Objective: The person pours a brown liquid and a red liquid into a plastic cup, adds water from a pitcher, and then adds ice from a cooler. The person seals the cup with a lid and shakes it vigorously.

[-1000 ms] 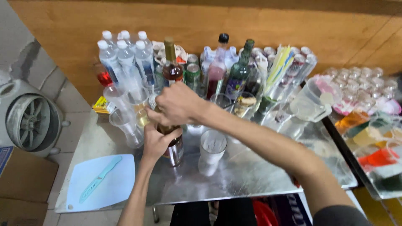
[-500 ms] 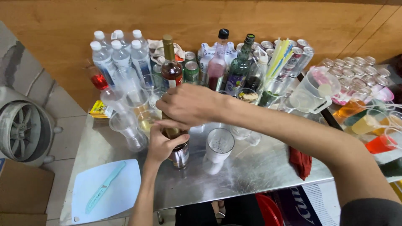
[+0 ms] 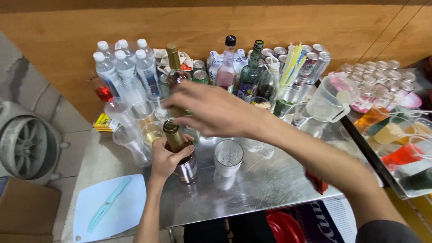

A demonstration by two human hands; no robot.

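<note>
Two hands | left hand [image 3: 167, 157] grip stays clamped on bottle [image 3: 178, 148] | right hand [image 3: 211, 112] has lifted off, fingers spread

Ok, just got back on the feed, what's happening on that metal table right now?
A person stands at a steel table crowded with bottles, cans and plastic cups. Their left hand grips a brown bottle with a gold cap, held over a metal cup. Their right hand hovers open just above the cap, fingers spread, holding nothing. An empty clear cup stands beside the metal one.
</note>
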